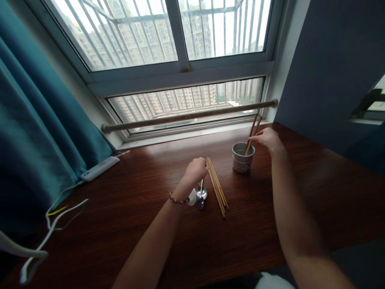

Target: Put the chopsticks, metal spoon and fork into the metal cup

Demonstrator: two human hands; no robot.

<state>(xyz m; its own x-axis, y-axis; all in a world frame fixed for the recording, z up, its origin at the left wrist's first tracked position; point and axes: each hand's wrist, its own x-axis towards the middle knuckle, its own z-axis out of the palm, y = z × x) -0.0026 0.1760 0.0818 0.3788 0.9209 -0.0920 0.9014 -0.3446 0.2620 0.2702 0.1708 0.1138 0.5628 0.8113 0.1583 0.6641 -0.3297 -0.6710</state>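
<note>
**Chopsticks going into the cup by the window**

Two chopsticks (252, 132) stand tilted in the grey metal cup (242, 158), their lower ends inside it and their tops leaning to the right. The right hand (267, 138) pinches them near the top, fingers closed around the pair. The cup sits on the dark wooden bench (120, 200), far and right of centre, close to the window sill.

Just left of the cup, a bundle of loose chopsticks (217, 186) lies flat on the bench, running from far-left to near-right. The left hand (195, 171) is curled into a loose fist at the far end of that bundle, touching or just beside it; whether it grips a stick cannot be told. A bead bracelet (178, 199) circles its wrist. Below the hand lie metal spoons (201, 196), beside a small white object that is too hidden to name.

Further left, a white power strip (99, 168) rests at the bench's far edge beside a teal curtain (36, 128), with white cables (51, 228) trailing near.
</note>
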